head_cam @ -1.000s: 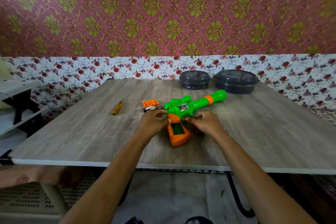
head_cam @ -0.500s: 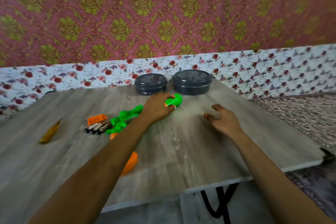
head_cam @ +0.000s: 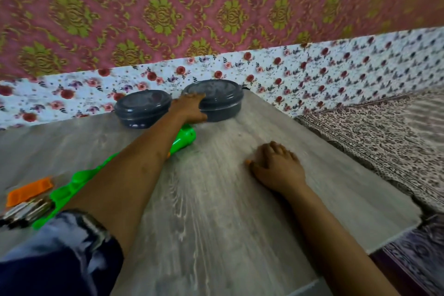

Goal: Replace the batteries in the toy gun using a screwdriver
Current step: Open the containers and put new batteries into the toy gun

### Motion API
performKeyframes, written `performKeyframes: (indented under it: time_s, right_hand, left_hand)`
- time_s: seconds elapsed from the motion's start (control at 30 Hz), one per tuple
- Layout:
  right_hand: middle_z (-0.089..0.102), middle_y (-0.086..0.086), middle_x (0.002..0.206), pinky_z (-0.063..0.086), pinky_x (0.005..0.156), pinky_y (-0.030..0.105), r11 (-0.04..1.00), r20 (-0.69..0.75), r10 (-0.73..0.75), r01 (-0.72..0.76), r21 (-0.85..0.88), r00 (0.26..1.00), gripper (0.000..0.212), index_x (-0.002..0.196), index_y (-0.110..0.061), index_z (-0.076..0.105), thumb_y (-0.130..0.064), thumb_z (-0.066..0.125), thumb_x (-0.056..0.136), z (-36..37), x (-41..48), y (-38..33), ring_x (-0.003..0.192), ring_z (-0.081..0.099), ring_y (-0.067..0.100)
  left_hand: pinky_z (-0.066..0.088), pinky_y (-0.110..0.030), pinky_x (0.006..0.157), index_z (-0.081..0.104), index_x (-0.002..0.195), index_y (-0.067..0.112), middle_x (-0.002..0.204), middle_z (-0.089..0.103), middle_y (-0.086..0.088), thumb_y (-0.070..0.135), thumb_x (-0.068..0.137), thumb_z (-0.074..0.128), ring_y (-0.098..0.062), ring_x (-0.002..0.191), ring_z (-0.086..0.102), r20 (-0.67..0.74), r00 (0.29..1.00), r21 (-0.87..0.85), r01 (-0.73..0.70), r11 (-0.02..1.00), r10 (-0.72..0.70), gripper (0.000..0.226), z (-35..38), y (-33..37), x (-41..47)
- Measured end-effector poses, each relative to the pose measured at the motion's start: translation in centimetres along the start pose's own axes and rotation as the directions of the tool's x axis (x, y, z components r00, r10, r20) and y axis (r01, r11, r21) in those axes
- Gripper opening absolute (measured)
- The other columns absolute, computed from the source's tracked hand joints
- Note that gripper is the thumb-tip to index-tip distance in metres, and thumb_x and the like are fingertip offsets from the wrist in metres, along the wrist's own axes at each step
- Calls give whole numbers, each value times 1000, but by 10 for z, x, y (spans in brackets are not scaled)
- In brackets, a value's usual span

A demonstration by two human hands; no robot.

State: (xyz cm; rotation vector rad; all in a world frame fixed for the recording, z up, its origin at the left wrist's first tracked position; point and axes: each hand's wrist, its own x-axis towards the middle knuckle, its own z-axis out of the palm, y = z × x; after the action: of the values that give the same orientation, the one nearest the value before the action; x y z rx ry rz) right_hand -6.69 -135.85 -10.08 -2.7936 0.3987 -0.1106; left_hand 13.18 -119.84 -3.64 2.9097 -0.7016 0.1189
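The green toy gun (head_cam: 185,138) lies flat on the wooden table (head_cam: 216,223), its barrel pointing toward the back, its middle hidden under my left forearm. Left of it lie the orange battery cover (head_cam: 28,190) and several loose batteries (head_cam: 26,210). My left hand (head_cam: 189,109) reaches past the barrel tip to the right grey lidded container (head_cam: 221,101), with fingers over the lid's rim and thumb against its side. My right hand (head_cam: 276,166) rests on the table to the right of the gun, fingers loosely bent, holding nothing. The screwdriver is out of view.
A second grey lidded container (head_cam: 141,109) stands just left of the first, both at the table's back edge against the floral wall. The table's right edge (head_cam: 360,175) borders a patterned cloth (head_cam: 384,139). The picture is motion-blurred.
My left hand left the gun's barrel tip and moved back onto the right container. My right hand settled onto the table. The view swung right and closer.
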Motion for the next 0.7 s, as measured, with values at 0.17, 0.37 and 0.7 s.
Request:
performKeyframes:
  time_s: [0.17, 0.37, 0.7]
  right_hand:
    - [14, 5, 158, 9, 118, 37, 1000, -51, 4, -3, 31, 999, 74, 148, -15, 20, -58, 38, 90, 1, -1, -1, 145, 13, 22]
    - [25, 11, 154, 28, 113, 39, 966, -134, 59, -23, 256, 989, 79, 148, -10, 17, -48, 53, 88, -7, -12, -3, 139, 30, 27]
    - [29, 15, 150, 33, 108, 36, 879, -125, 134, -59, 473, 983, 92, 146, -2, 14, -29, 72, 78, -25, -105, 21, 136, 33, 31]
  left_hand:
    - [39, -37, 106, 20, 150, 20, 154, 26, -14, 11, 84, 61, -33, 133, 38, 15, 999, -36, -38, 999, 38, 78, 4, 12, 2]
    - [41, -30, 93, 37, 141, 23, 142, 44, -9, 8, 84, 58, -27, 120, 49, -33, 986, -58, -163, 985, 161, 63, 0, 55, -48]
    - [40, -32, 103, 54, 129, 23, 132, 56, -3, 12, 83, 52, -25, 122, 48, -157, 918, -69, -379, 923, 365, 47, -23, 97, -206]
